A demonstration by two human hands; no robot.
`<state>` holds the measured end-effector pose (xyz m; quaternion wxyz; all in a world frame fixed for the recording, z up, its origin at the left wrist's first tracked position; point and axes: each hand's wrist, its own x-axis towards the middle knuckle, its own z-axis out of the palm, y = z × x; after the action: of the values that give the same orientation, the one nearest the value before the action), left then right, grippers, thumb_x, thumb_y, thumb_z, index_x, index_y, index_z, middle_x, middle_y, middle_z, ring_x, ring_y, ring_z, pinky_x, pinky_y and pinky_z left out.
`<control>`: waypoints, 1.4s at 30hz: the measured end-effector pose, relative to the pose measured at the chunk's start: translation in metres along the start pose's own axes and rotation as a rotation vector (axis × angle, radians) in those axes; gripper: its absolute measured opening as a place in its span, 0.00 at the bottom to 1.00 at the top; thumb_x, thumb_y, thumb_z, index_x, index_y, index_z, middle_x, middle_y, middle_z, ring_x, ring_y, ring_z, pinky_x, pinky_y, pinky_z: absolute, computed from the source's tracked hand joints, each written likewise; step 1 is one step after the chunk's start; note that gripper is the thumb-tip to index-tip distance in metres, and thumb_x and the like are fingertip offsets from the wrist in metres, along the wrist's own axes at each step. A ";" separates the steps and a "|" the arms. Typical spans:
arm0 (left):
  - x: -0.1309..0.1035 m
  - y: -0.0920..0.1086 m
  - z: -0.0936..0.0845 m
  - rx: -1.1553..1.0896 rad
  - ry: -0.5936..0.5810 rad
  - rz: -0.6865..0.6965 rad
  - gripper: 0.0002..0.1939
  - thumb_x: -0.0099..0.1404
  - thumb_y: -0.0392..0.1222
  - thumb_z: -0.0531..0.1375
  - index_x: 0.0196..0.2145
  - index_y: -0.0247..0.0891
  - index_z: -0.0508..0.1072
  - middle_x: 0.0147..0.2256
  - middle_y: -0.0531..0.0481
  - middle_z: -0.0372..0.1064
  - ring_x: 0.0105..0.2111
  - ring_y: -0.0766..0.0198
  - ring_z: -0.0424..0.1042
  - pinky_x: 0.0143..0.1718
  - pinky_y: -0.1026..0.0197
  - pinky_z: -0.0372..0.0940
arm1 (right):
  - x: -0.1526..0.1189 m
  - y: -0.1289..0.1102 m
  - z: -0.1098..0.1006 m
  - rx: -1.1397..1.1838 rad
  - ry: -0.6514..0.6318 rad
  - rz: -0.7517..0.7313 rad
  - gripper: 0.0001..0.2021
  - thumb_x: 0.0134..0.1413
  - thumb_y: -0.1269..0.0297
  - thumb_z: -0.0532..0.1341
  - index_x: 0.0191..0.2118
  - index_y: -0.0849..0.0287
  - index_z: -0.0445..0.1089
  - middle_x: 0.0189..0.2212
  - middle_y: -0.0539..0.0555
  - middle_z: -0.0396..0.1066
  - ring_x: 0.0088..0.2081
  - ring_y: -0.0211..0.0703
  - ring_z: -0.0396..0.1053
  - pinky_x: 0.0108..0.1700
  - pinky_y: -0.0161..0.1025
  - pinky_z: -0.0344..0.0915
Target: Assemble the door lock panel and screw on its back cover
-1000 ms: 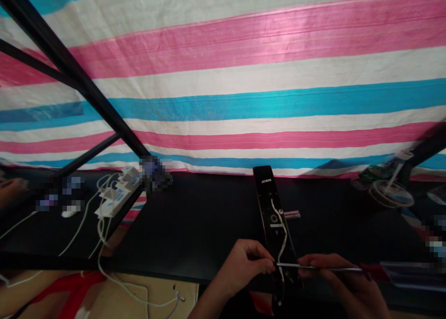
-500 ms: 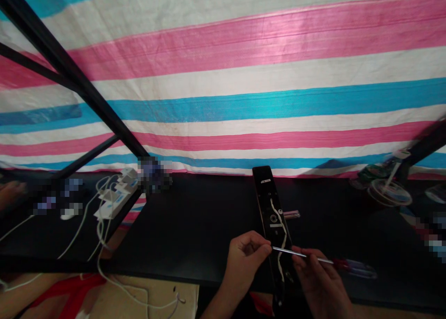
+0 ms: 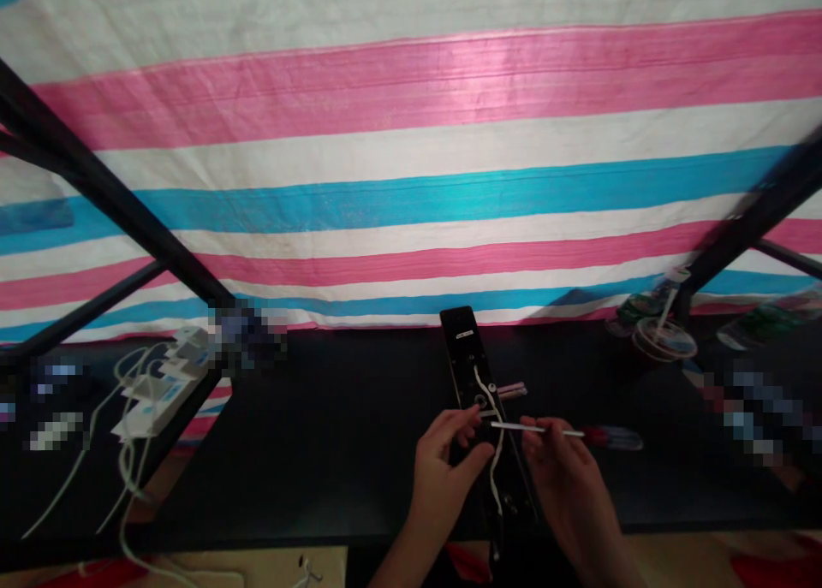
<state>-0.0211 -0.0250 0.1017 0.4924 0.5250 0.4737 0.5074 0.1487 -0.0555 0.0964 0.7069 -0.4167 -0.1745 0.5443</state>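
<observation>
My right hand (image 3: pixel 568 477) pinches the metal shaft of a screwdriver (image 3: pixel 613 437), whose clear handle with a red collar points right. The shaft lies nearly level, its tip to the left. Just off that tip is my left hand (image 3: pixel 440 464), thumb and forefinger apart; whether a tiny part sits at its fingertips I cannot make out. Beneath both hands lies a long black panel (image 3: pixel 457 340), like the body of an electronic door lock, lengthwise away from me. A white cable (image 3: pixel 496 464) runs along its face. My left hand covers part of its left edge.
Small pinkish sticks or packets (image 3: pixel 512 390) lie right of the panel. A lidded drink cup with a straw (image 3: pixel 664 340) stands back right, near a plastic bottle (image 3: pixel 771 318). At left are a white power strip (image 3: pixel 154 404) and cables. A striped tarp (image 3: pixel 411 169) hangs behind the black table (image 3: pixel 308 451).
My left thumb and forefinger have parted from the screwdriver tip, which they were pinching. My right hand still holds the shaft. The view has swung to the right.
</observation>
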 end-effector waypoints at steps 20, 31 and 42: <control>-0.016 -0.105 0.028 0.085 -0.001 -0.122 0.38 0.71 0.52 0.56 0.73 0.37 0.49 0.71 0.40 0.53 0.71 0.56 0.52 0.70 0.53 0.47 | 0.204 -0.016 0.069 -1.041 -0.353 -0.811 0.17 0.69 0.50 0.52 0.38 0.56 0.71 0.35 0.60 0.81 0.40 0.54 0.80 0.47 0.49 0.72; -0.016 -0.103 0.029 0.079 0.009 -0.127 0.38 0.70 0.52 0.58 0.72 0.39 0.52 0.70 0.40 0.54 0.70 0.54 0.54 0.70 0.53 0.48 | 0.207 -0.014 0.072 -1.096 -0.365 -0.803 0.15 0.70 0.54 0.52 0.38 0.55 0.71 0.35 0.58 0.82 0.39 0.52 0.81 0.45 0.45 0.72; -0.016 -0.114 0.028 0.105 -0.017 -0.125 0.39 0.72 0.52 0.54 0.73 0.34 0.47 0.71 0.39 0.51 0.71 0.54 0.52 0.70 0.52 0.47 | 0.208 -0.012 0.076 -1.160 -0.350 -0.871 0.14 0.69 0.59 0.53 0.35 0.55 0.73 0.33 0.56 0.82 0.38 0.51 0.80 0.45 0.44 0.71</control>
<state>0.0065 -0.0349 -0.0135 0.4992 0.5237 0.5273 0.4456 0.1757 0.1647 0.1076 0.4872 -0.5233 -0.6928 0.0939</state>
